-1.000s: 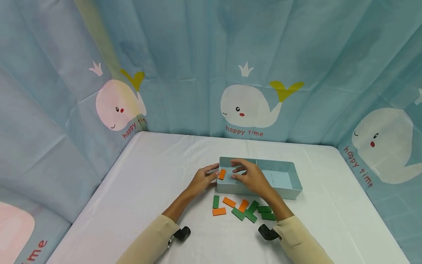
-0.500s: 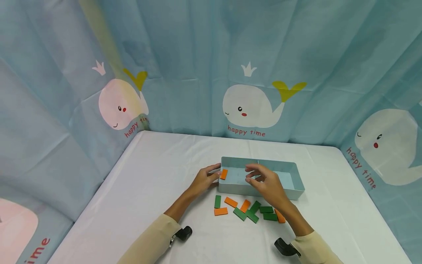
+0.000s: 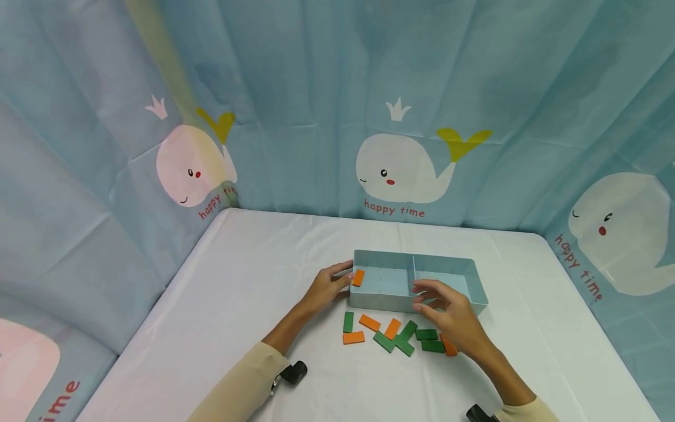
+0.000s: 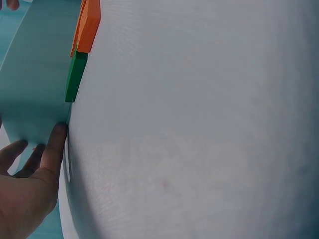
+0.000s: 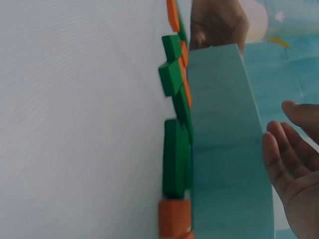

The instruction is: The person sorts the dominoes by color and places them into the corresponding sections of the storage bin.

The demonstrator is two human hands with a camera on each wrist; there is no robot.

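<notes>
A light blue two-compartment box (image 3: 379, 302) stands on the white table. One orange rectangular block (image 3: 358, 278) lies in its left compartment, against the left end. My left hand (image 3: 326, 288) rests at that end, with extended fingers touching the wall; the left wrist view shows this hand (image 4: 35, 184) beside the box. Over the front of the right compartment hovers my right hand (image 3: 448, 310), fingers loosely bent and nothing between them. In the right wrist view the right hand (image 5: 299, 169) has its palm and spread thumb showing above the box rim.
Several green blocks (image 3: 384, 341) and orange blocks (image 3: 353, 337) lie scattered on the table in front of the box. One orange block (image 3: 449, 346) is partly hidden by my right forearm. A blue whale-print curtain (image 3: 295, 170) hangs behind the table (image 3: 263, 246).
My right hand has moved from above the left compartment rightward and toward me, uncovering the divider. The left hand stays at the box's left end, and the blocks keep their places.
</notes>
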